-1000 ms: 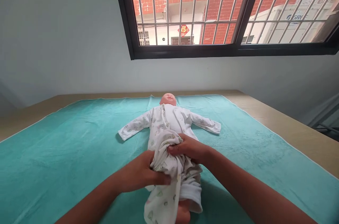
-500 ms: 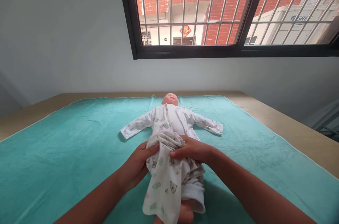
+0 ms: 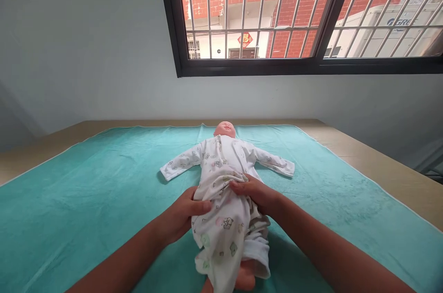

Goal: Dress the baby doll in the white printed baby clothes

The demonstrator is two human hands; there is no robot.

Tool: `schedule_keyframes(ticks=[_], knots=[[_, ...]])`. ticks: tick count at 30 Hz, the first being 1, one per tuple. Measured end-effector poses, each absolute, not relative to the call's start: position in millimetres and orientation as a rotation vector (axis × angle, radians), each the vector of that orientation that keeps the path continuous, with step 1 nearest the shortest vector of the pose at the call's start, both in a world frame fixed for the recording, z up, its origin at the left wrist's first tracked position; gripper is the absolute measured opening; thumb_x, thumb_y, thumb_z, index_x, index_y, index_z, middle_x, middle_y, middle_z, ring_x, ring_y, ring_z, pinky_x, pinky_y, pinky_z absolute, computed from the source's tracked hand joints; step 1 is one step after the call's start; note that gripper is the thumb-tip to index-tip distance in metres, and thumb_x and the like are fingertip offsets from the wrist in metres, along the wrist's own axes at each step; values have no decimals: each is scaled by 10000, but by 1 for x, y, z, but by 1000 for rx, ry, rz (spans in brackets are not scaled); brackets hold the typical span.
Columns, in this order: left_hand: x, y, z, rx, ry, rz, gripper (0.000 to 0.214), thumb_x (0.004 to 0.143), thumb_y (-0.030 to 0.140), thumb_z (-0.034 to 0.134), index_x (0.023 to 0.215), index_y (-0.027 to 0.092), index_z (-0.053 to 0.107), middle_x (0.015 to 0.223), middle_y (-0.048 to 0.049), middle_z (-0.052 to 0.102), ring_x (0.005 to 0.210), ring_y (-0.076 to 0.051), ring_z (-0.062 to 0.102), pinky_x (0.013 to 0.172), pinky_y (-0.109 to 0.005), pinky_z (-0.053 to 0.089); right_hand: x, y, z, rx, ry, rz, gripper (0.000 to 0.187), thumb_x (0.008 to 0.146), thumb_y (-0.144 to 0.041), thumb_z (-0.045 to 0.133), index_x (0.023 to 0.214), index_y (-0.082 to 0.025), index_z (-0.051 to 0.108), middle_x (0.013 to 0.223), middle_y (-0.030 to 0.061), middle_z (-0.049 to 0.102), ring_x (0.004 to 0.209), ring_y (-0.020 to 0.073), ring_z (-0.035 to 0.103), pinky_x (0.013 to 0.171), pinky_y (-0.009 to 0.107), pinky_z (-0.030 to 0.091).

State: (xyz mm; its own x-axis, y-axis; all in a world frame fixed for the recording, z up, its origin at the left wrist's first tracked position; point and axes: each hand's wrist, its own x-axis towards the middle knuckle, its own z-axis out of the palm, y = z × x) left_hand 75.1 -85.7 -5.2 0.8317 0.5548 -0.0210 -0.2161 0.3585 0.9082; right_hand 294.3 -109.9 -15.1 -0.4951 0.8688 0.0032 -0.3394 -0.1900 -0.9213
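A baby doll (image 3: 224, 129) lies on its back with its head away from me, dressed in a white printed baby romper (image 3: 223, 219). Both sleeves are spread out to the sides. My left hand (image 3: 183, 213) grips the romper's leg part at the left, thumb on top and fingers under the cloth. My right hand (image 3: 254, 192) pinches gathered cloth near the doll's waist on the right. One leg's cuff is bunched up, with a bare foot (image 3: 246, 275) below it. The other leg's cloth hangs loose over the second foot, mostly covering it.
A turquoise blanket (image 3: 104, 200) covers most of a wooden table (image 3: 384, 168). Behind the table stands a grey wall (image 3: 86, 53) with a black-framed barred window (image 3: 247, 67).
My right hand has shifted slightly up, drawing the cloth toward the doll's waist. The loose leg cloth is smoother and has moved a little to the right. My left thumb now lies flatter on it.
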Motion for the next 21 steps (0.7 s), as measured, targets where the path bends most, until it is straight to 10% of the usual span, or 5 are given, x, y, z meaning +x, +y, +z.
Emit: schedule_keyframes(ticks=[12,21], knots=[[75,-89,-4,1083,357,667,444,906,440,551,1202,118,625,960,-127,698,779,-212,649,671,-282,507,301,-110,27,-1082,-1982,1681,429,624,-409,837,935,-148,698,893,16,686,851,179,633,728,246,507],[69,-89,0,1533,506,418,337,706,321,805,969,135,707,890,-47,683,828,-200,610,710,-256,478,285,-116,18,-898,-1349,1651,363,774,-403,738,1013,-135,679,913,58,689,837,185,655,755,317,533]])
